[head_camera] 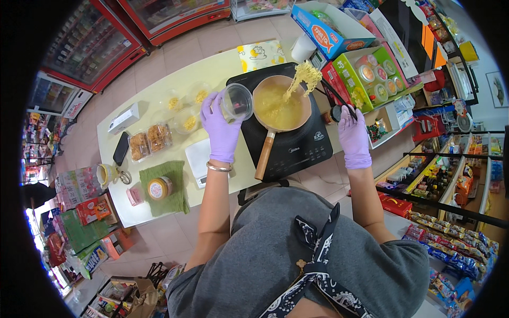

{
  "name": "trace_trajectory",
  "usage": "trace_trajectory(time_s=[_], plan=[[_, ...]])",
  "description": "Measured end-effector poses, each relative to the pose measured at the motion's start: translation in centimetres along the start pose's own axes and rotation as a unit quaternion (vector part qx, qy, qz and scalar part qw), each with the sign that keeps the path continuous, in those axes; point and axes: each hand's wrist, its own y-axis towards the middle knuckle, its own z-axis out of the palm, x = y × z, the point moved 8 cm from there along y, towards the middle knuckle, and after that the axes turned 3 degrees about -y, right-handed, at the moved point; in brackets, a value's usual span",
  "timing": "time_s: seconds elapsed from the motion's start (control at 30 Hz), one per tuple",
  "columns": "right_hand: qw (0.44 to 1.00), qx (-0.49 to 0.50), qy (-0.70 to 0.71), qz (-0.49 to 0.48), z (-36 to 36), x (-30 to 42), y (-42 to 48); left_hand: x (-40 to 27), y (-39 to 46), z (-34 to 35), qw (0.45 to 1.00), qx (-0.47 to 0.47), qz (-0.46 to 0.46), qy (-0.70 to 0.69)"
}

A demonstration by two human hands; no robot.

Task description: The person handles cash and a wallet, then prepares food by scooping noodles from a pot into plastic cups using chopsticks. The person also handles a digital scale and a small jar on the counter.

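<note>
My left hand, in a purple glove, grips a clear plastic bowl by its side, tilted beside the pot's left rim. In my right hand, also gloved, is a pair of dark chopsticks. Their tips carry a clump of curly yellow noodles, and strands trail down into the pot. The saucepan has a wooden handle and holds yellowish broth. It stands on a black Midea induction cooker. Inside the held bowl I make out no food.
Left of the cooker, several clear bowls hold small noodle portions. Nearby lie a white kitchen scale, clear packs of brown food, a phone, and a jar on a green cloth. A green carton of cups and dark-lidded jar stand right.
</note>
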Motion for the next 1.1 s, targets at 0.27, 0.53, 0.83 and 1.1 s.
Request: trace_trajectory(time_s=[0.27, 0.53, 0.83, 1.1], plan=[[0.997, 0.055, 0.038, -0.023, 3.7, 3.9, -1.9, -1.9, 1.0, 1.7, 0.994, 0.024, 0.017, 0.104], [0.994, 0.094, 0.039, -0.041, 6.3, 7.3, -3.2, -3.0, 1.5, 3.3, 0.988, 0.029, 0.037, 0.149], [0.986, 0.144, 0.070, -0.041, 9.8, 9.4, -5.1, -3.5, 1.7, 6.7, 0.994, 0.103, 0.006, -0.037], [0.972, 0.062, -0.189, -0.123, 10.0, 8.6, -6.7, -7.6, 2.1, 8.6, 0.927, 0.151, -0.020, -0.342]])
